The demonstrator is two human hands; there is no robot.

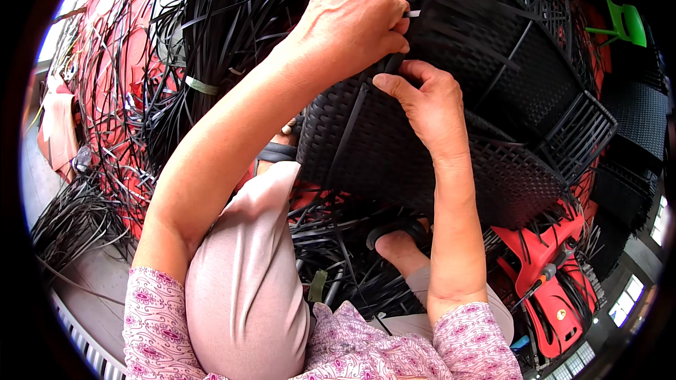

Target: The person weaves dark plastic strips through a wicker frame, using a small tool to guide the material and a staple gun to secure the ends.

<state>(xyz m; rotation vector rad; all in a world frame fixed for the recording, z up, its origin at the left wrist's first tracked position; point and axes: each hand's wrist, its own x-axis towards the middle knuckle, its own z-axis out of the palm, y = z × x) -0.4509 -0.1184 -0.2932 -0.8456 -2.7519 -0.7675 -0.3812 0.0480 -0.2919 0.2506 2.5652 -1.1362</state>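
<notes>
A green plastic chair (627, 27) is standing upper right; bright rectangular windows (626, 300) are glowing lower right; grey floor (44, 162) is showing left.

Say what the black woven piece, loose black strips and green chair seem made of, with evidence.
Black woven piece: probably satin plastic wicker; flat, evenly coloured strips interlace.
Loose black strips: likely flexible plastic; they curve and catch glossy highlights.
Green chair: seemingly smooth moulded plastic, from its uniform bright colour; too small to be sure.

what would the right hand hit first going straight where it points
The right hand would probably meet the black woven piece first, then perhaps the left hand; depth is unclear.
</notes>
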